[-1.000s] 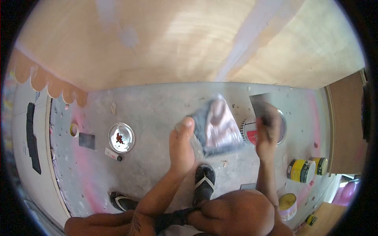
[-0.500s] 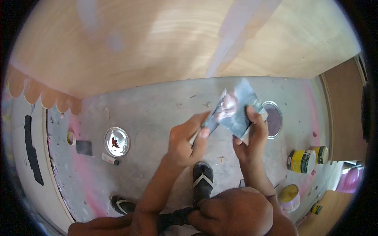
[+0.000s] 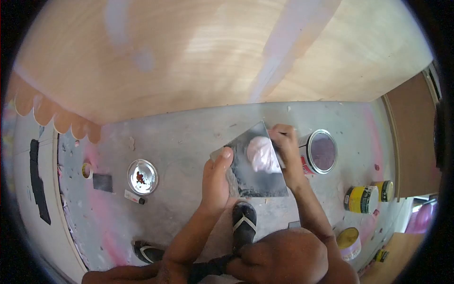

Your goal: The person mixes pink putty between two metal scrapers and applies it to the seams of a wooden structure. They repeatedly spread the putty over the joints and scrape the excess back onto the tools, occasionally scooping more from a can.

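Note:
My left hand (image 3: 216,180) grips the left edge of a dark, flat plate (image 3: 255,182), its thumb on the top face. A lump of pale pink paste (image 3: 263,155) lies on the plate. At the plate's upper right edge is my right hand (image 3: 286,146), fingers curled round something I cannot make out; a light edge shows beneath them. An open can of greyish-purple material (image 3: 322,152) stands on the floor just right of my right hand.
A pale wooden panel (image 3: 189,61) rises ahead. On the floor (image 3: 189,137) at left lie a round lid (image 3: 143,177), a small tube (image 3: 134,197), a dark square (image 3: 102,182) and a tape roll (image 3: 87,170). Yellow-and-black cans (image 3: 362,199) stand at right.
The plate has turned flatter to the view, showing more of the pink lump. My left hand has shifted slightly left, my right hand up to the plate's right edge. More of the purple can shows.

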Available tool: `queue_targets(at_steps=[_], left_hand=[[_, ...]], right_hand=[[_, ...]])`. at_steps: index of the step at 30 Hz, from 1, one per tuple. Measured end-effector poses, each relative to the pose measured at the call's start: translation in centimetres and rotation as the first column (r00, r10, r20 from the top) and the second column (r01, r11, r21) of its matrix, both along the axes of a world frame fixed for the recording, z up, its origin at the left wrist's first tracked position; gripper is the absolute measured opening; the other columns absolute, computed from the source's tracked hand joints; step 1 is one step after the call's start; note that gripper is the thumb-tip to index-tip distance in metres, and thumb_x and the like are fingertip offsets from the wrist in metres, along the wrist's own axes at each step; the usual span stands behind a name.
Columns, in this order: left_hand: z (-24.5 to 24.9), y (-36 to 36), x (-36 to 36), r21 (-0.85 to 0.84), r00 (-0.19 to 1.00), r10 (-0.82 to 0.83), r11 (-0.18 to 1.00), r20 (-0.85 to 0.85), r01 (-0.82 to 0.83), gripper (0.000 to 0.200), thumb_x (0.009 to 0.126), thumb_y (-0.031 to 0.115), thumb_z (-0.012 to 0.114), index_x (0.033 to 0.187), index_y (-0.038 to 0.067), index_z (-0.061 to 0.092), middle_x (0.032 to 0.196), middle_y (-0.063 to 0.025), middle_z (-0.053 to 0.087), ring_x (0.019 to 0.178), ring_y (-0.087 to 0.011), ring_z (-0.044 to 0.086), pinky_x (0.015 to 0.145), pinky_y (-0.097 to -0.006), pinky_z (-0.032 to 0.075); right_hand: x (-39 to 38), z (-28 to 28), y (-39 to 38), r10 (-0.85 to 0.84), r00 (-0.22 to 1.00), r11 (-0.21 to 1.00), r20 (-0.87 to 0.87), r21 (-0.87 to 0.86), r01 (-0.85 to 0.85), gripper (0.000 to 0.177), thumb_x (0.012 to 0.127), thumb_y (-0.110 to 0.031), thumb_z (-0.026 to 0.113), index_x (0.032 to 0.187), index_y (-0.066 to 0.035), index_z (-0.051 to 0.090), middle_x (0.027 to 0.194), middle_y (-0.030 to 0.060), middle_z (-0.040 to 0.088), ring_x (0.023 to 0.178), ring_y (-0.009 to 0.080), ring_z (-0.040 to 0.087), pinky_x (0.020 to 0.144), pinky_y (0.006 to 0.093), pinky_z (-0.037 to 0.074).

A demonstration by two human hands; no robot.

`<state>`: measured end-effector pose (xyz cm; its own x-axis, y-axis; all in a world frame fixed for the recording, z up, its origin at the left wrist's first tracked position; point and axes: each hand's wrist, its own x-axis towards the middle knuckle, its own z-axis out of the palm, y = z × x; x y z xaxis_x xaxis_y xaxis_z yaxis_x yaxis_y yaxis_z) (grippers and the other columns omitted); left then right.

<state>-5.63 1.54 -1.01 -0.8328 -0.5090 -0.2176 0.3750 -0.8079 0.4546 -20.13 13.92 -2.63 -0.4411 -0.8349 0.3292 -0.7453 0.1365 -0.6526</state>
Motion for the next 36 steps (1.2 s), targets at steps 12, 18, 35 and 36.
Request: queue_targets(at_steps=[12,18,35,36], left_hand=[[0.0,-1.8,1.1,-0.036,0.99,0.047,0.998,0.135,-0.043,0.043,0.096,0.035,0.052,0.116,-0.003,0.058,0.108,-0.0124,0.065,0.1,-0.022,0.064,0.09,-0.0364,0.05],[-0.4,0.8,-0.7,-0.21,0.973,0.169,0.968,0.159,-0.133,0.033,0.095,0.029,0.055,0.11,0.0,0.061,0.106,-0.0094,0.064,0.1,-0.018,0.062,0.087,-0.0337,0.049],[-0.1,-5.2,0.2,-0.957,0.988,0.022,-0.253,-0.155,-0.144,0.056,0.079,0.024,0.069,0.132,0.012,0.056,0.133,-0.0176,0.049,0.119,-0.0363,0.051,0.099,-0.0448,0.045],[0.1,-5.8,0.6,-0.946,0.994,0.019,-0.312,-0.105,-0.094,0.056,0.077,0.018,0.071,0.131,0.013,0.057,0.132,-0.0162,0.05,0.118,-0.0352,0.051,0.098,-0.0446,0.046]], right_hand=[[1.9,1.8,1.1,0.317,0.119,0.769,0.941,-0.329,0.548,0.045,0.091,-0.021,0.062,0.129,-0.001,0.048,0.115,0.0136,0.061,0.103,0.0257,0.062,0.093,0.0416,0.049],[2.1,-0.5,-0.9,0.055,0.029,0.978,0.998,-0.06,0.197,0.032,0.094,-0.031,0.057,0.112,-0.004,0.06,0.082,0.0057,0.065,0.075,0.0181,0.064,0.066,0.0298,0.053],[2.6,3.8,-0.5,0.302,-0.369,0.928,0.879,-0.182,0.326,0.027,0.086,-0.017,0.062,0.105,0.001,0.058,0.076,0.0101,0.066,0.051,0.0166,0.062,0.033,0.0198,0.043],[2.4,4.0,-0.3,0.27,-0.318,0.933,0.909,-0.164,0.321,0.029,0.085,-0.018,0.063,0.106,0.002,0.058,0.075,0.0095,0.066,0.048,0.0155,0.06,0.033,0.0198,0.042]])
